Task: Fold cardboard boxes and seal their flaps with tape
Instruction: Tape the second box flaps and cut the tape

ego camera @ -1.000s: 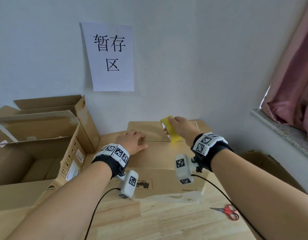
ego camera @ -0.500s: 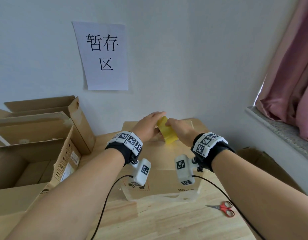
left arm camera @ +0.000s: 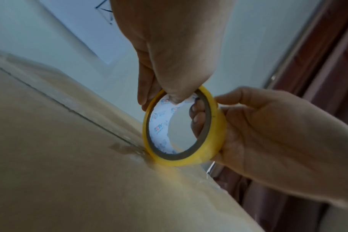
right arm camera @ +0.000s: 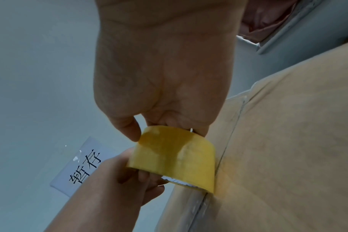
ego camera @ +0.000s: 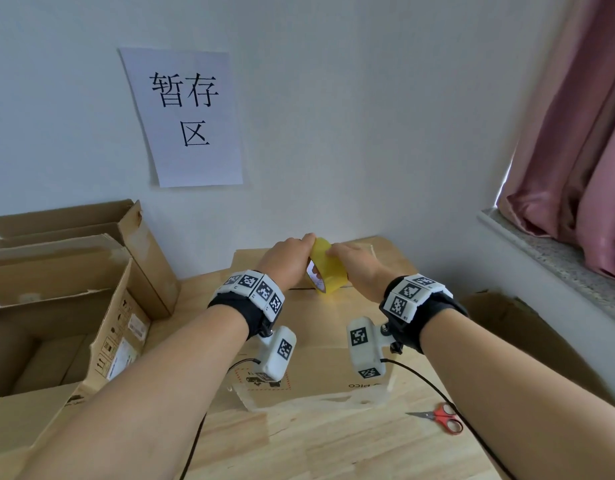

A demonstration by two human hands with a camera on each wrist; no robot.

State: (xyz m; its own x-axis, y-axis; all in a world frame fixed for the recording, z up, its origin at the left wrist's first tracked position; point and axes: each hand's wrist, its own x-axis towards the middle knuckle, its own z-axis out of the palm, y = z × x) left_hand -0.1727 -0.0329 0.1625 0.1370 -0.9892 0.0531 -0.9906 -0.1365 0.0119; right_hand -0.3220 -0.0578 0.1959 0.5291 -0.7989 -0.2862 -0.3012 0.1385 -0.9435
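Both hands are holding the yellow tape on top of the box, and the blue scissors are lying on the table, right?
Nearly. The scissors have red handles, not blue; the head view shows them lying on the table. The rest holds: the left hand and the right hand both hold the yellow tape on top of the box.

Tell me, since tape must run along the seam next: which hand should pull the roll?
Probably right. The right hand grips the roll from outside; the left hand only pinches its top rim.
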